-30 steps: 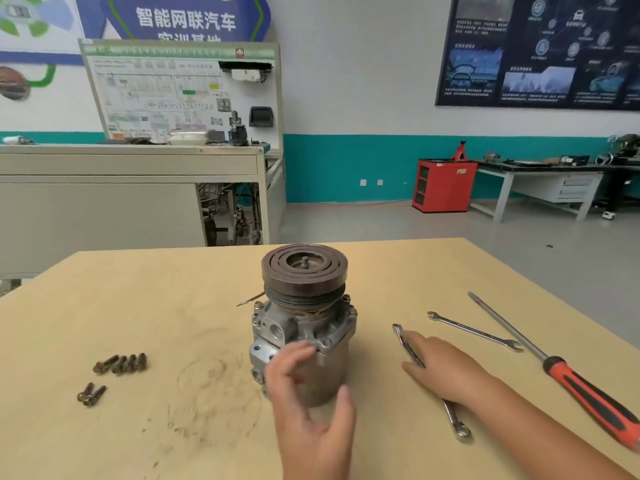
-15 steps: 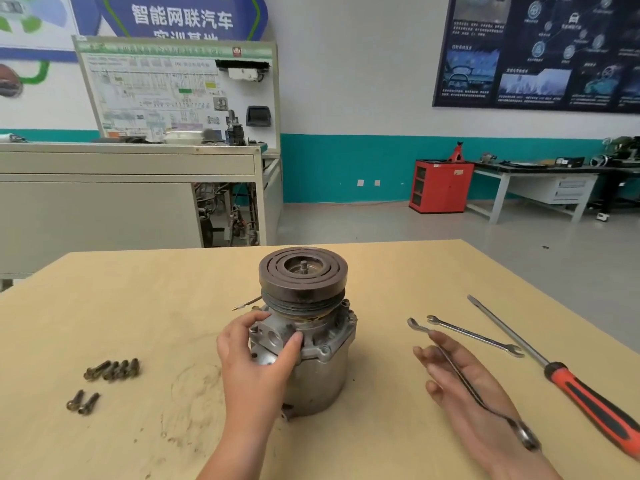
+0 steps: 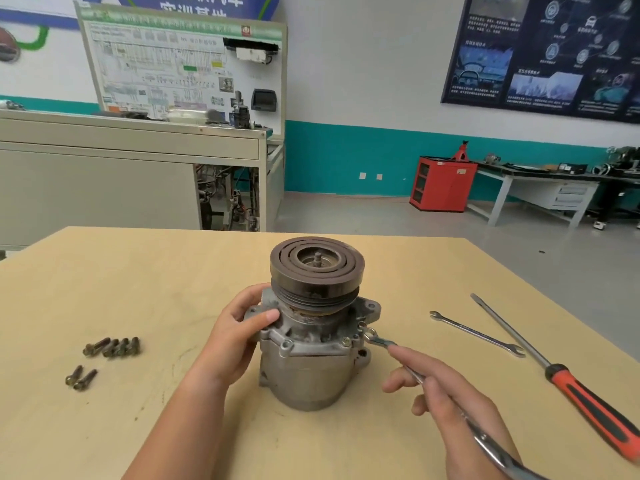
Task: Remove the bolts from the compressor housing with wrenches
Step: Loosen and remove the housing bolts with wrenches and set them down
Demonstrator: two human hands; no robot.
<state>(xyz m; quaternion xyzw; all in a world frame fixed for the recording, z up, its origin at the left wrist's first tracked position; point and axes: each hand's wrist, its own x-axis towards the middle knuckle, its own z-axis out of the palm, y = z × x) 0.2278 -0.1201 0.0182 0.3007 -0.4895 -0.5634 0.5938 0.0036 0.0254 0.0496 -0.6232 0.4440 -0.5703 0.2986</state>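
Holding the compressor housing [image 3: 311, 368] steady comes first. It stands upright in the middle of the worktop [image 3: 138, 289], dark pulley [image 3: 317, 268] on top. Our left hand [image 3: 239, 330] grips its rim on the left side, fingers and thumb curled round it. Our right hand [image 3: 446, 403] pinches a long wrench [image 3: 379, 341], and its far end sits at a bolt [image 3: 362, 326] on the right side of the rim. We cannot tell if that end is fully on the bolt head. We think it should go all the way on before we turn, or it may slip. A slow turn and a tight left hand should stop the housing spinning. Loose bolts [image 3: 110, 347] lie well apart on the left; a second wrench [image 3: 478, 334] and a screwdriver [image 3: 554, 372] lie on the right.
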